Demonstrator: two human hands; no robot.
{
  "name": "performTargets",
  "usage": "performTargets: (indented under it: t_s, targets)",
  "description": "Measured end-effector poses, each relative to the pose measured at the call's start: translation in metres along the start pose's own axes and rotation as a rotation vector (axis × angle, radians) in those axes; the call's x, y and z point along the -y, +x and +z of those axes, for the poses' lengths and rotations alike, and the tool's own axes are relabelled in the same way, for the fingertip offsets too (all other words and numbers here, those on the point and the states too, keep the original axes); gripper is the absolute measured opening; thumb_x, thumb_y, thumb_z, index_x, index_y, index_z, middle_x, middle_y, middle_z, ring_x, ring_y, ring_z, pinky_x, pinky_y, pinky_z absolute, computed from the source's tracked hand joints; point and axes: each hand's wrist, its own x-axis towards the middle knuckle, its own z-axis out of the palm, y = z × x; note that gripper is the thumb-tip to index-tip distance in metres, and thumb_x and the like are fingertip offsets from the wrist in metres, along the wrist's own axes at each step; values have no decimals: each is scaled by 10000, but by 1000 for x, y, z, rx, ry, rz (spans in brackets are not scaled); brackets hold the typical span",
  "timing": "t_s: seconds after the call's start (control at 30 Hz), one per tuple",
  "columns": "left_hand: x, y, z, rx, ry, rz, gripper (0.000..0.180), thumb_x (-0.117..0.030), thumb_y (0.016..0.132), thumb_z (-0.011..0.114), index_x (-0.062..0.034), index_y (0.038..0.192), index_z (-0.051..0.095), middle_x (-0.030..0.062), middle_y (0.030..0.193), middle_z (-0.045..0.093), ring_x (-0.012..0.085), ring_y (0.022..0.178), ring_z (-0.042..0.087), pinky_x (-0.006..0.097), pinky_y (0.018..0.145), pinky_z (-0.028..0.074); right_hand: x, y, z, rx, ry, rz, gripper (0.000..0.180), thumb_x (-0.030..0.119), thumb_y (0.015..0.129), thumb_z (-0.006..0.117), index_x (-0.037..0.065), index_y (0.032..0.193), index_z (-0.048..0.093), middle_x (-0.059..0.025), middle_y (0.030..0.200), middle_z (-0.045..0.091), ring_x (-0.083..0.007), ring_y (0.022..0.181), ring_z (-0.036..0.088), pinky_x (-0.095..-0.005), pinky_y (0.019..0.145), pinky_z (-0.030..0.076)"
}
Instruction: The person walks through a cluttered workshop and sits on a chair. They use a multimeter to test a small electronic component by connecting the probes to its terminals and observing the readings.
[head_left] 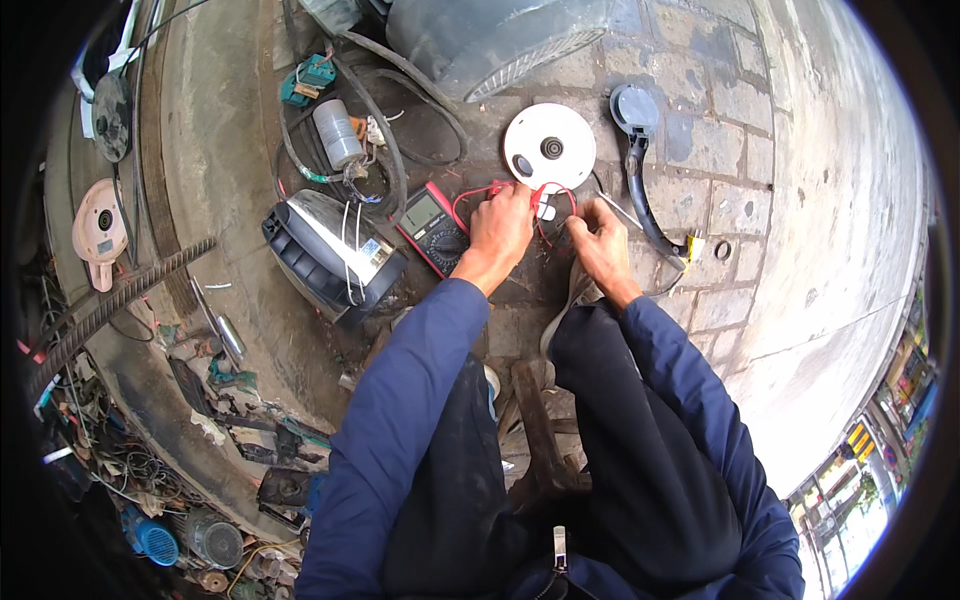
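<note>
My left hand (500, 232) is closed, its fingertips pinching a red test lead (463, 203) just below a white round kettle base (570, 135). A thumb-and-finger grip also closes my right hand (606, 248) on a looping red lead (566, 190). Between the fingertips of both hands sits a small white piece (546, 210), partly hidden. A red-edged multimeter (430, 225) with a grey screen and a dial lies on the ground left of my left hand. To the right of the base rests a dark kettle handle (637, 165) with a round grey lid at its top.
A black-and-silver appliance housing (335, 255) lies left of the meter. Beyond it are a grey cylinder (338, 133), tangled cables and a green part (310, 78). A large grey casing (480, 40) stands at the far side. Scrap (215, 540) fills the lower left. A wooden stool (540, 430) shows between my legs.
</note>
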Motion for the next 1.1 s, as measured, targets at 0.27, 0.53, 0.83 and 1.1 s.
performTargets:
  t_s: [0.27, 0.53, 0.83, 1.1]
  targets:
    - [-13, -27, -21, -216, -99, 121, 177, -138, 896, 740, -79, 1036, 649, 130, 988, 690, 368, 864, 697, 460, 694, 571, -12, -6, 15, 29, -109, 346, 360, 268, 945, 694, -68, 1006, 580, -284, 831, 707, -416, 716, 722, -483, 672, 585]
    - [-28, -61, -54, -313, -41, 444, 82, -87, 906, 688, -77, 932, 610, 97, 900, 575, 295, 679, 676, 401, 593, 567, -30, 18, 24, 44, -380, 166, 371, 320, 858, 645, -47, 901, 681, -324, 904, 708, -499, 915, 700, -545, 875, 539]
    - [-10, -156, -80, -20, -484, 89, 178, -91, 854, 796, -36, 976, 679, 89, 927, 671, 234, 788, 695, 344, 653, 539, 6, -17, -19, -139, 290, 138, 248, 112, 971, 623, -43, 1164, 600, -53, 835, 650, -83, 693, 588, -248, 597, 473]
    - [25, -183, -91, 53, -981, -282, 173, -147, 924, 774, -27, 1005, 679, 9, 852, 666, 68, 710, 623, 258, 590, 495, 115, -39, -32, 217, 637, -4, 230, 181, 1043, 619, -26, 1123, 682, -34, 900, 651, -93, 694, 563, -250, 640, 478]
